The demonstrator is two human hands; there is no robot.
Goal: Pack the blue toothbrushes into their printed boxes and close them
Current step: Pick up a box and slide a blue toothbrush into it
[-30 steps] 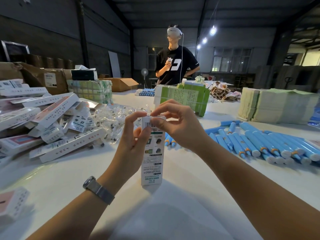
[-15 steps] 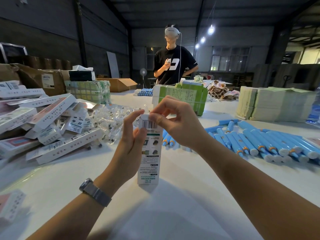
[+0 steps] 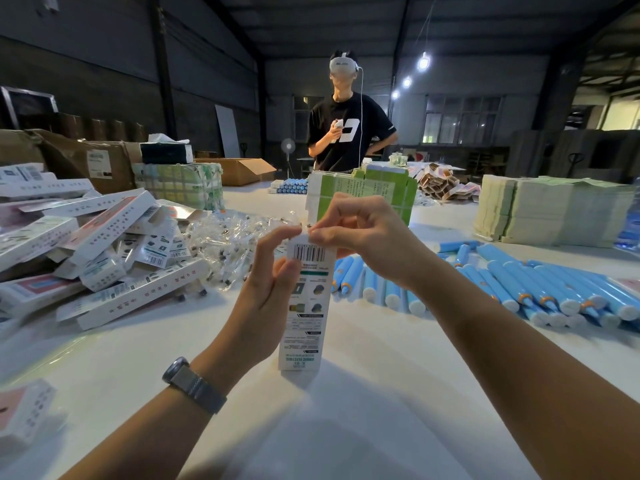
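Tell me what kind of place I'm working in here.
Probably a warehouse or packing workshop: blue toothbrushes lie in rows on a long white table, filled printed boxes are heaped on the left, and stacks of flat cartons wait on the right.

Boxes [image 3: 104,237] left, toothbrushes [image 3: 540,289] right (table [image 3: 346,427] between).
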